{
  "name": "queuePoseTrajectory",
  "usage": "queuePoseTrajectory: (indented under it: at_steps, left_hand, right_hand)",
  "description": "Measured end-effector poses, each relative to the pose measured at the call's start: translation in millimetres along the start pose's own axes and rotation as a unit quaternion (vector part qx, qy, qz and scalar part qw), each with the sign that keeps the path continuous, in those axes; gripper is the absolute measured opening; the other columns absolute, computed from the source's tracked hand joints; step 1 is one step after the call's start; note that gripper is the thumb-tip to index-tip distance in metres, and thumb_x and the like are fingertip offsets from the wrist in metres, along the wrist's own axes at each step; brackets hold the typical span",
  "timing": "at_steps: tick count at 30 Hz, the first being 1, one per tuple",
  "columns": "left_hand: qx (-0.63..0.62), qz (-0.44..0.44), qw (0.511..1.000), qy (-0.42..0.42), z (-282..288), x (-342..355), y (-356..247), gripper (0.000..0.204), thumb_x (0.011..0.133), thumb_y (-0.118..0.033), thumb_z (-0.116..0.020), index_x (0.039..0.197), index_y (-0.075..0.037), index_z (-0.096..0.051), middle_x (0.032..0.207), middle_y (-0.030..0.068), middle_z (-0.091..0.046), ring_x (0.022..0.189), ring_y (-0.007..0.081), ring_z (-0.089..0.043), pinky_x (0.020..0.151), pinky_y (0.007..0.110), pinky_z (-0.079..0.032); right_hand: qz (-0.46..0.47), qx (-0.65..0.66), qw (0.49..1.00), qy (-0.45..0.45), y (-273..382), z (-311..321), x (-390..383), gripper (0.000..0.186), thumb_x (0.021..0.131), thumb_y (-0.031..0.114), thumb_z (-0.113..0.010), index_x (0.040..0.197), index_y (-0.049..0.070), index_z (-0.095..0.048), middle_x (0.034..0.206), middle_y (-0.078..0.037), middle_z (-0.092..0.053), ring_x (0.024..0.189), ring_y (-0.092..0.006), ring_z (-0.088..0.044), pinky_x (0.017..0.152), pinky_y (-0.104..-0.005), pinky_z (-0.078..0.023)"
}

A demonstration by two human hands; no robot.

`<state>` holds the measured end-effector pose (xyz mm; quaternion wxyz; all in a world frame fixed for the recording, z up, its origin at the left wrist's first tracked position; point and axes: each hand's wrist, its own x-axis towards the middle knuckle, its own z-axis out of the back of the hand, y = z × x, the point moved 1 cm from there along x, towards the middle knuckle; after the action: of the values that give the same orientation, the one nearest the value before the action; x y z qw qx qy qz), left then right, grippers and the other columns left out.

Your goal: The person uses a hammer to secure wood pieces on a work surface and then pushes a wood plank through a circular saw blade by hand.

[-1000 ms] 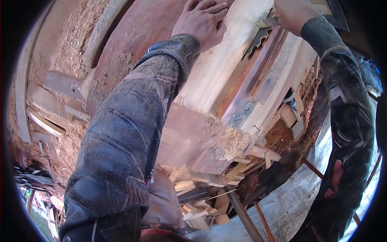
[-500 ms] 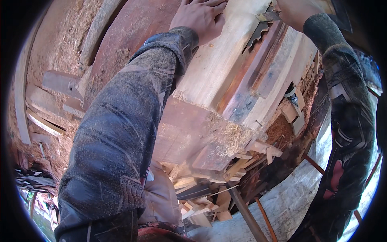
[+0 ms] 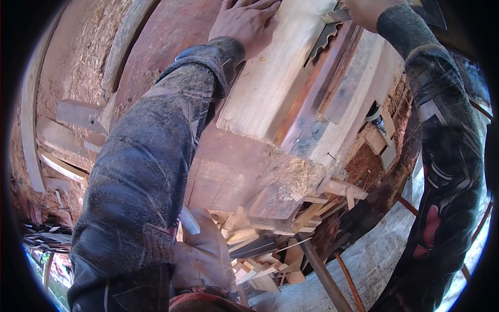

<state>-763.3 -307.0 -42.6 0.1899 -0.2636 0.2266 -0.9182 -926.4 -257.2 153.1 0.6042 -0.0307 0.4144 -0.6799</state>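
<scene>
My left hand (image 3: pixel 245 28) lies flat on the left edge of a thick pale board (image 3: pixel 270 83), fingers stretched out and cut off by the upper edge. Right of it, my right hand (image 3: pixel 368 11) is curled, and most of its fingers are out of sight. Against its left side a flat, light-coloured bar (image 3: pixel 335 15) sticks out over the board's right edge. What the hand grips is hidden. Just below the bar runs a dark strip with a wavy edge (image 3: pixel 323 44). Sawdust coats both sleeves.
Reddish and pale planks (image 3: pixel 332 99) lie beside the board. A nail (image 3: pixel 331 156) stands up near their ends. A tool with a metal chuck (image 3: pixel 378 122) rests right, among sawdust. Offcuts (image 3: pixel 260 268) are heaped below; wood blocks (image 3: pixel 78 112) lie left, near a large reddish slab (image 3: pixel 156 57).
The whole view has shifted slightly, so the scene sits a little further left. Both hands keep about the same places relative to the board.
</scene>
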Motion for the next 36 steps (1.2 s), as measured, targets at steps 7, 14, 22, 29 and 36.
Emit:
queuePoseTrajectory:
  at_steps: [7,14,22,29,36]
  left_hand:
    - [-0.003,-0.010,1.000,0.010,2.3,0.5,-0.7,0.046,0.092,-0.021,-0.054,0.135,-0.004,-0.060,0.141,0.0067,-0.060,0.139,0.0254,-0.043,0.120,0.048,-0.024]
    - [-0.005,0.000,1.000,0.013,3.8,3.2,-0.5,0.046,0.093,-0.021,-0.053,0.135,-0.005,-0.061,0.142,0.0060,-0.060,0.138,0.0244,-0.044,0.120,0.048,-0.024]
    - [0.058,0.009,0.996,0.066,11.0,-2.2,-5.9,0.052,0.088,-0.019,-0.059,0.139,-0.006,-0.057,0.147,0.0089,-0.054,0.144,0.0278,-0.039,0.121,0.047,-0.026]
    - [0.066,-0.009,0.996,0.060,13.5,12.8,-12.9,0.046,0.101,-0.030,-0.050,0.143,-0.014,-0.057,0.150,0.0016,-0.054,0.142,0.0277,-0.042,0.122,0.050,-0.022]
    - [0.065,-0.004,0.993,0.100,-2.9,11.3,-13.4,0.050,0.102,-0.032,-0.044,0.146,-0.010,-0.053,0.154,0.0029,-0.049,0.145,0.0291,-0.039,0.123,0.052,-0.017]
  right_hand:
    - [0.005,-0.002,1.000,-0.015,2.9,-0.5,-5.9,0.041,0.082,0.043,-0.074,0.087,0.003,-0.078,0.085,-0.023,-0.073,0.084,-0.0394,-0.072,0.077,-0.0480,-0.058]
    - [0.019,-0.009,0.997,-0.071,-15.1,-22.4,10.6,0.049,0.081,0.049,-0.075,0.082,0.001,-0.074,0.078,-0.026,-0.069,0.079,-0.0404,-0.071,0.073,-0.0498,-0.056]
    - [-0.211,0.323,0.921,-0.056,-24.1,-68.1,-128.3,0.032,0.101,0.025,-0.053,0.119,0.002,-0.065,0.089,-0.023,-0.070,0.087,-0.0385,-0.071,0.077,-0.0466,-0.054]
    - [-0.072,0.682,0.727,0.021,218.4,-58.5,-314.6,0.038,0.074,0.017,-0.070,0.111,0.008,-0.066,0.100,-0.014,-0.065,0.081,-0.0297,-0.067,0.067,-0.0413,-0.056]
    - [-0.194,0.645,0.717,-0.180,311.6,-70.0,-285.1,0.030,0.079,0.013,-0.076,0.109,0.010,-0.069,0.097,-0.007,-0.065,0.091,-0.0289,-0.065,0.076,-0.0452,-0.054]
